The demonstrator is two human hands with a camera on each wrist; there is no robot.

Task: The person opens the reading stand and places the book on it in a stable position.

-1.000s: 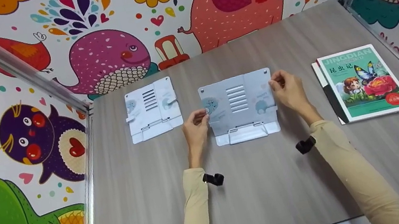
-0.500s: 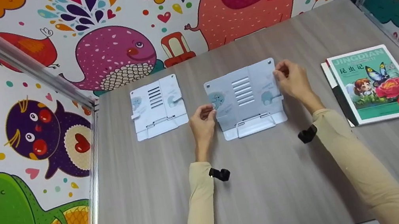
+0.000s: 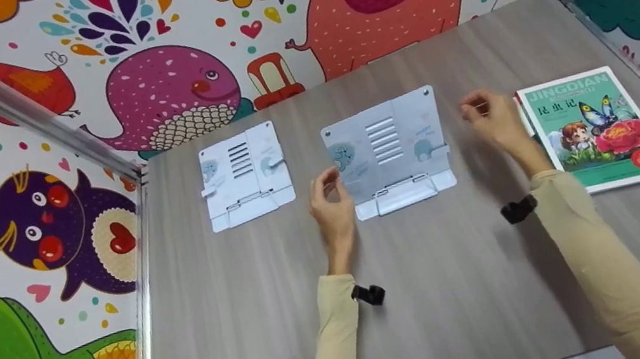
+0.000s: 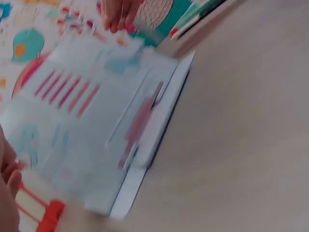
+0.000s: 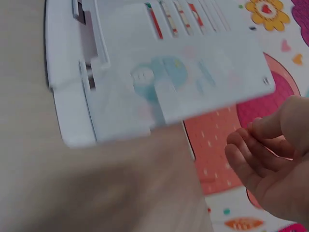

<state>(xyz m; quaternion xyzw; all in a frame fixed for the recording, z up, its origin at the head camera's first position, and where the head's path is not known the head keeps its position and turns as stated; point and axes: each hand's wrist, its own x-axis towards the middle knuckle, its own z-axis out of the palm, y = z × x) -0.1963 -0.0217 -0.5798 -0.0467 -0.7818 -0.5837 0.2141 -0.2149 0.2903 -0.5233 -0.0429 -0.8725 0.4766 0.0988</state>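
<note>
A pale blue-white book stand (image 3: 381, 138) with slots and printed elephants stands tilted up on the table, its clear ledge (image 3: 406, 193) toward me. My left hand (image 3: 333, 209) is at its lower left edge, fingers loosely bent, overlapping the edge in the head view. In the left wrist view, a few fingertips (image 4: 12, 176) show beside the stand's panel. Off the right side, my right hand (image 3: 497, 119) hovers apart from the stand, fingers loosely curled and holding nothing. The right wrist view shows a gap between that hand and the panel (image 5: 217, 72).
To the left, a second matching book stand (image 3: 245, 175) sits on the wood-grain table (image 3: 440, 289). A green-covered children's book (image 3: 601, 128) lies at the right, on top of something partly hidden. Cartoon-printed walls (image 3: 269, 20) border the back and sides.
My right hand has left the stand's right edge and moved right toward the book. The left hand has dropped slightly, and the stand's panel now rises a little more steeply.
</note>
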